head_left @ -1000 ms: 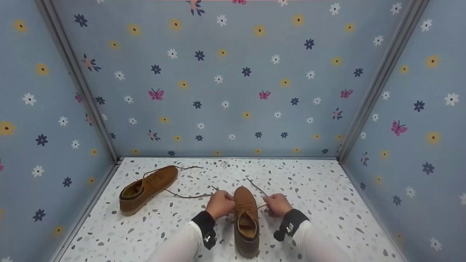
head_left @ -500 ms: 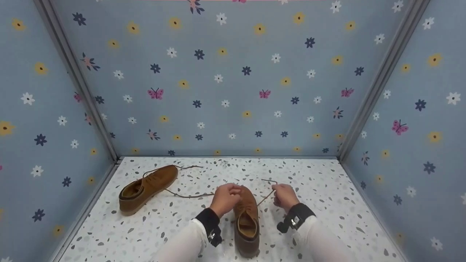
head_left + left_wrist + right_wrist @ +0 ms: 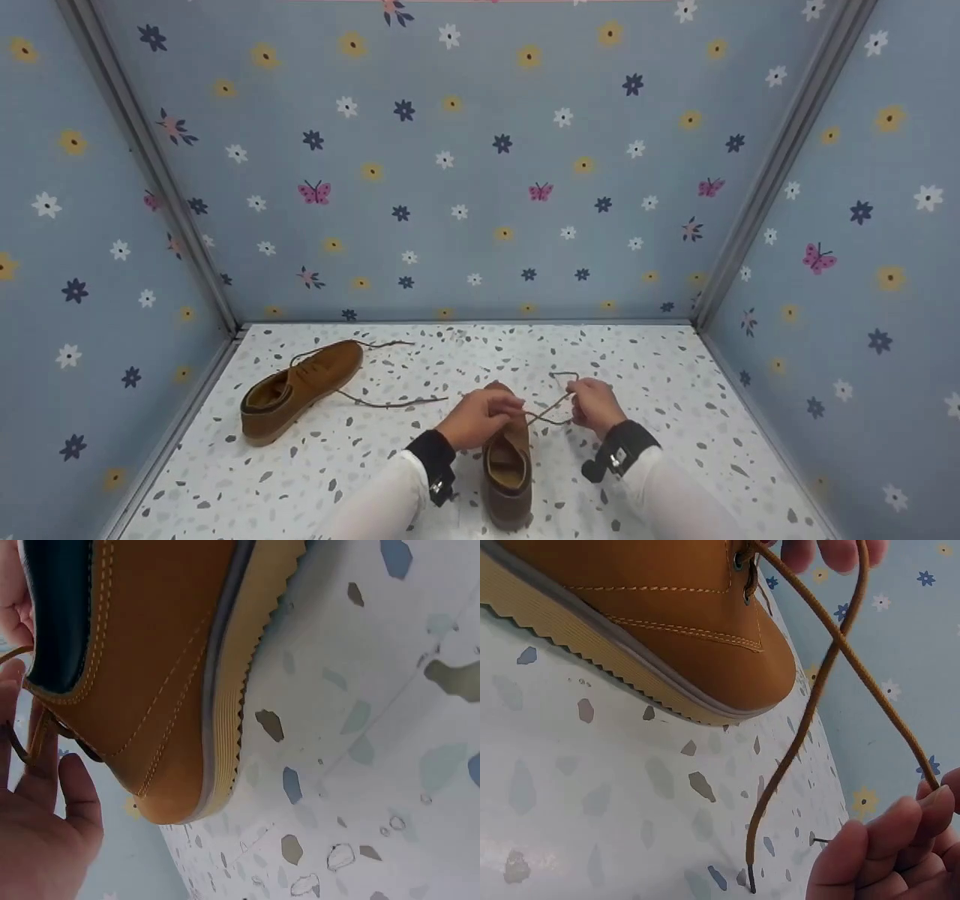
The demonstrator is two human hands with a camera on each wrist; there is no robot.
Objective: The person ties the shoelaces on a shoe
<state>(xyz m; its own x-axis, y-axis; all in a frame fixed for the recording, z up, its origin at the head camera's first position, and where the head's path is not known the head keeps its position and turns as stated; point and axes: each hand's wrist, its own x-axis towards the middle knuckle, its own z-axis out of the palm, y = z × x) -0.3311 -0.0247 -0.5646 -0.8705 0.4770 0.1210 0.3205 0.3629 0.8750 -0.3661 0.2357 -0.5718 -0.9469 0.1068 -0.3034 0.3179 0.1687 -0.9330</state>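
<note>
A brown leather lace-up shoe stands on the speckled surface, toe pointing away. My left hand is above its front part and hides most of the lacing. From the left fingers one shoelace end hangs down on the right side, its dark tip low in the right wrist view. My right hand, right of the shoe, pinches the other lace end between thumb and fingers and draws it out straight. The two laces cross between the hands. In the left wrist view the shoe's stitched side fills the upper part.
A matching brown shoe lies at the left, with its loose laces spread on the speckled white surface. Flower-patterned blue panels close off the back and both sides.
My left hand has moved from the shoe's left side across its top, bringing a lace end over to the right. My right hand has moved right and away, drawing its lace out.
</note>
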